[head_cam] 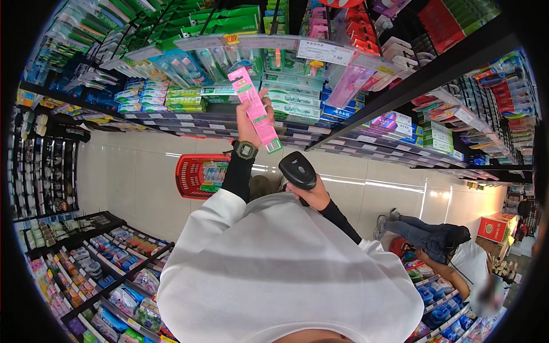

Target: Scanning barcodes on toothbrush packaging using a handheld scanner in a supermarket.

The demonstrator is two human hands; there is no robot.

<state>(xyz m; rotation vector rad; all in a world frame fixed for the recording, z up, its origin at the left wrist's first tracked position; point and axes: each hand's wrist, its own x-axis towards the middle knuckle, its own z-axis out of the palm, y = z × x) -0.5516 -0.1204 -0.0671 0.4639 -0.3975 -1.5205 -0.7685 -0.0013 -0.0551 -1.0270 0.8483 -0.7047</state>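
Observation:
In the head view, my left hand [253, 120] is closed around a pink Darlie toothbrush package [254, 109], held tilted before the shelf with its barcode end toward me. A digital watch sits on that wrist. My right hand [315, 192] grips a black handheld barcode scanner [297, 170] by its handle, lower and to the right of the package. A red plastic shopping basket [184, 176] with packaged toothbrushes [214, 173] in it lies below and left of my left forearm.
Ahead runs a shelf [240, 115] of toothpaste boxes [289, 103] under hanging toothbrush packs [231, 19]. A dark slanting post [411, 77] divides it. Stocked shelves [128, 274] stand behind me. At the right, another person [446, 248] is by a shelf with a red basket.

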